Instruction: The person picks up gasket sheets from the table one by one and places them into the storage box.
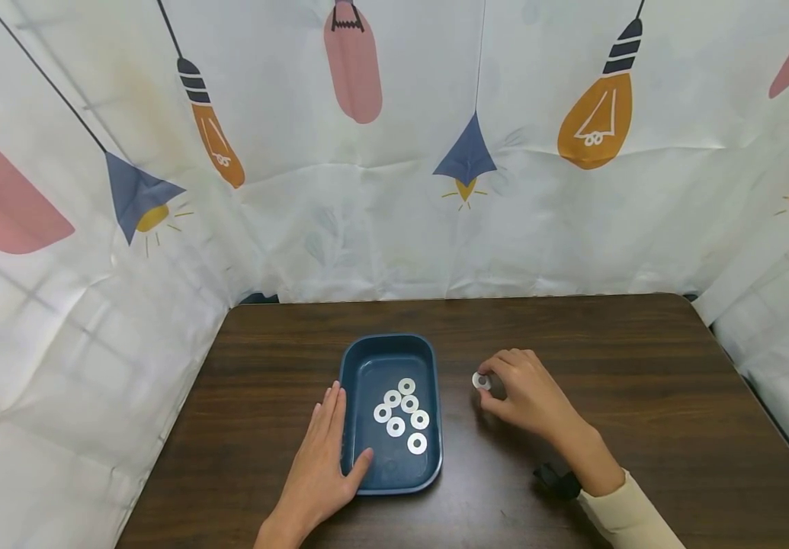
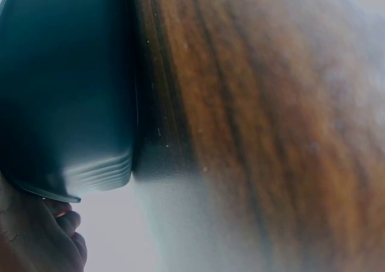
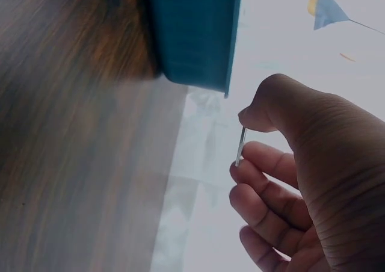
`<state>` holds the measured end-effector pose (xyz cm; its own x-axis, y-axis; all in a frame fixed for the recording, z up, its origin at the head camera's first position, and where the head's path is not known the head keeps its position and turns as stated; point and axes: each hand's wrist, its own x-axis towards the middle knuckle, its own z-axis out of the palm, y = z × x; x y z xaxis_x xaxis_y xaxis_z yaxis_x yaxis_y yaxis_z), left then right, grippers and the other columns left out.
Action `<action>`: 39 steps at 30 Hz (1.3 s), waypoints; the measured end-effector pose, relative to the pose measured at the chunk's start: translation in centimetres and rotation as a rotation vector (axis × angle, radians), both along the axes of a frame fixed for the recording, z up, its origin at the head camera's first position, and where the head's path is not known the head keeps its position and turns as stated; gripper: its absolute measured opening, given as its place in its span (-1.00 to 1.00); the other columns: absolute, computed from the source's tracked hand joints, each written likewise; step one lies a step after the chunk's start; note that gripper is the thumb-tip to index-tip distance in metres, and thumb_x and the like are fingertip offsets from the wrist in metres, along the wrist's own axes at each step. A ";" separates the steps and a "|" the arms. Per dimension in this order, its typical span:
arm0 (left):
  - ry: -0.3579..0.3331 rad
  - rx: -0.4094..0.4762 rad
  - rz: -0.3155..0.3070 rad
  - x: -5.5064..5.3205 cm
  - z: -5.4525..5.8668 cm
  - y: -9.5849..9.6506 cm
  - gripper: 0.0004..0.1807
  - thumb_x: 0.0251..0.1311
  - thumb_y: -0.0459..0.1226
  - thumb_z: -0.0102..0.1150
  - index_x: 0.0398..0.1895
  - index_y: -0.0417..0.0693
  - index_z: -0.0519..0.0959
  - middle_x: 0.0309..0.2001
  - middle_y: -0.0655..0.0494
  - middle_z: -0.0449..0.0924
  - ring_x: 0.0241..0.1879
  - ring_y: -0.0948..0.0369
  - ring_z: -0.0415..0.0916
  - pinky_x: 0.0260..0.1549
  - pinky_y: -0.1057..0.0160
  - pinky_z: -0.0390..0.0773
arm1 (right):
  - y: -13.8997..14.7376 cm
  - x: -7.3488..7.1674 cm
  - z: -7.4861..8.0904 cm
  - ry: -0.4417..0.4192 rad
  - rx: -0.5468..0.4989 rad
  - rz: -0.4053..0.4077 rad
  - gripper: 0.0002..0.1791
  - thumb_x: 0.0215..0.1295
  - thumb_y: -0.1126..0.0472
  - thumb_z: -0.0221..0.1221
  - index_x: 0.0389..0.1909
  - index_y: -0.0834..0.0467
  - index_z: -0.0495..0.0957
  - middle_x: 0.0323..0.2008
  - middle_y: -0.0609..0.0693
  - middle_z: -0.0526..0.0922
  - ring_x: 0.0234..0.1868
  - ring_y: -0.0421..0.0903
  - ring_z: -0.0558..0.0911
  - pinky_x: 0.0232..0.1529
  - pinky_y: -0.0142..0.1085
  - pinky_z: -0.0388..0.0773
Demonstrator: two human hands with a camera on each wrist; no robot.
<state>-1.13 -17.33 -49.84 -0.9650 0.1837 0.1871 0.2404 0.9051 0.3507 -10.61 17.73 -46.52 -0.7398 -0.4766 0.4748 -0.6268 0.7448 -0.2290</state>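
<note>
A flat metal washer (image 1: 481, 380) is pinched between the thumb and fingers of my right hand (image 1: 527, 393), held to the right of a blue tray (image 1: 394, 479). In the right wrist view the washer (image 3: 241, 144) shows edge-on, gripped by its rim above the table. Several more washers (image 1: 417, 443) lie flat on the tray's floor. My left hand (image 1: 322, 461) rests along the tray's left side, fingers straight, its thumb reaching over the near left rim. The left wrist view shows the tray's outer wall (image 2: 66, 91) close up, with part of the hand (image 2: 42, 236) beside it.
The dark wood-grain table (image 1: 641, 366) carries the tray left of its middle. A white curtain (image 1: 394, 229) printed with lamps and bulbs hangs behind the table and along both sides. A black band (image 1: 559, 482) sits at the right wrist, beside a cream sleeve (image 1: 630, 511).
</note>
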 end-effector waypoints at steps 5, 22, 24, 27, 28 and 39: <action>0.004 0.001 -0.002 0.0 -0.1 0.0 0.12 0.25 0.04 0.39 0.72 -0.18 0.00 0.75 -0.08 -0.04 0.71 -0.09 0.04 0.60 0.52 -0.56 | -0.3 0.1 0.4 -0.023 0.011 0.002 -0.74 0.01 0.17 0.54 -0.26 0.12 0.75 -0.28 -0.06 0.76 -0.24 -0.09 0.67 -0.05 -0.05 0.65; -0.040 -0.006 0.020 0.1 0.2 0.1 0.13 0.25 0.06 0.37 0.73 -0.11 -0.03 0.76 -0.02 -0.09 0.72 -0.07 0.01 0.56 0.56 -0.59 | -1.6 1.1 1.1 -0.042 -0.016 0.019 -0.76 0.03 0.16 0.53 -0.26 0.07 0.75 -0.29 -0.13 0.74 -0.24 -0.15 0.64 -0.03 -0.13 0.63; -0.037 -0.007 0.022 0.1 0.2 0.1 0.13 0.25 0.06 0.38 0.73 -0.12 -0.02 0.76 -0.03 -0.08 0.72 -0.07 0.02 0.56 0.56 -0.59 | -1.8 1.2 1.3 -0.038 -0.019 0.021 -0.76 0.03 0.15 0.53 -0.26 0.07 0.75 -0.29 -0.13 0.75 -0.24 -0.15 0.64 -0.02 -0.13 0.64; -0.030 -0.003 0.019 0.2 0.1 0.1 0.13 0.24 0.04 0.39 0.72 -0.15 0.00 0.75 -0.06 -0.06 0.72 -0.07 0.01 0.57 0.56 -0.58 | -2.1 1.5 1.7 -0.026 -0.021 0.028 -0.77 0.03 0.15 0.53 -0.27 0.06 0.75 -0.29 -0.14 0.75 -0.24 -0.15 0.64 -0.01 -0.12 0.65; -0.033 -0.001 0.017 0.2 0.1 0.1 0.13 0.24 0.04 0.39 0.72 -0.16 -0.01 0.75 -0.06 -0.07 0.72 -0.07 0.00 0.57 0.56 -0.59 | -2.2 1.6 1.8 -0.025 -0.022 0.031 -0.77 0.03 0.15 0.53 -0.27 0.06 0.75 -0.29 -0.14 0.75 -0.25 -0.16 0.64 0.00 -0.12 0.65; -0.022 -0.003 0.010 0.1 0.1 -0.1 0.14 0.24 0.05 0.38 0.73 -0.14 -0.02 0.75 -0.06 -0.07 0.72 -0.07 0.01 0.58 0.55 -0.57 | -3.1 2.0 2.1 -0.005 -0.024 0.056 -0.75 0.03 0.12 0.54 -0.26 0.03 0.75 -0.29 -0.17 0.74 -0.24 -0.17 0.63 0.00 -0.15 0.64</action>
<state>-1.05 -17.43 -49.76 -0.9705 0.1750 0.1656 0.2241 0.9083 0.3531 -8.59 14.64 -44.42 -0.7145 -0.5058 0.4834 -0.6662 0.7028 -0.2495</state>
